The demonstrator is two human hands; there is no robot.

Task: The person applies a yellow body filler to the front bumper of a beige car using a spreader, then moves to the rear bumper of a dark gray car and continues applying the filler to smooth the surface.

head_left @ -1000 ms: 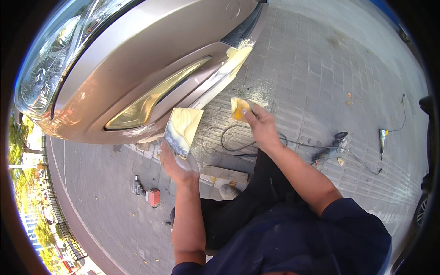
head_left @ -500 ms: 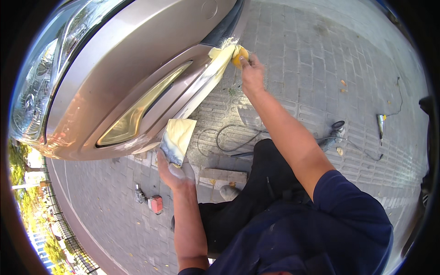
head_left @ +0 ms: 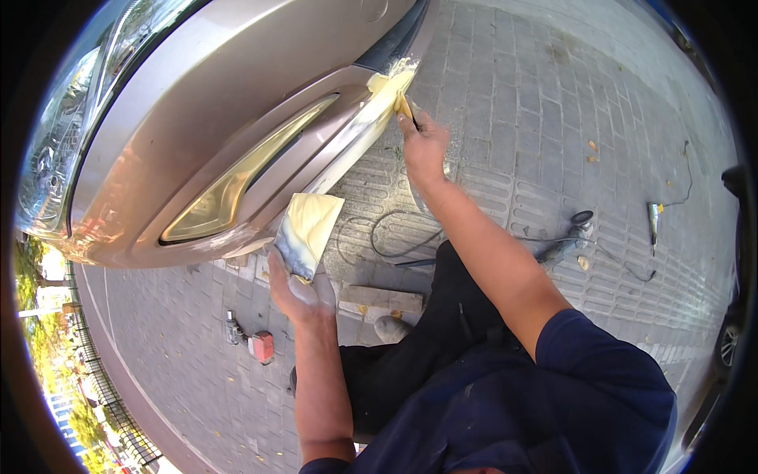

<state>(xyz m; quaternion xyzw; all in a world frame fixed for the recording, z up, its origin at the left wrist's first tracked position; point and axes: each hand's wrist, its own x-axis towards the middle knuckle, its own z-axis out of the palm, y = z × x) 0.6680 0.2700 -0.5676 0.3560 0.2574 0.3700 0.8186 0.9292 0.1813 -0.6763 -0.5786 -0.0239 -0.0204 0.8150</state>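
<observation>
My left hand (head_left: 302,294) is closed round the lower end of a flat board (head_left: 309,231) smeared with pale yellow filler and a grey-blue patch. The board is held below the car bumper (head_left: 213,118), near its lower corner. My right hand (head_left: 426,148) grips a yellow-orange spreader (head_left: 405,109), seen nearly edge-on, its blade against the filler at the bumper's far end. A strip of pale yellow filler (head_left: 371,126) runs along the bumper's lower edge, with whitish, sanded-looking patches. Fine white dust coats my left palm.
A fog-light recess (head_left: 217,205) with yellowish film sits in the bumper. On the paving lie a red-and-grey power tool (head_left: 259,346), a corded sander-like tool (head_left: 568,238), a looped cable (head_left: 387,245), a slim tool (head_left: 654,225) and a block (head_left: 380,299) beside my shoe.
My right hand has drawn slightly nearer and turned, so the spreader shows edge-on instead of flat. My left hand and board have shifted only slightly.
</observation>
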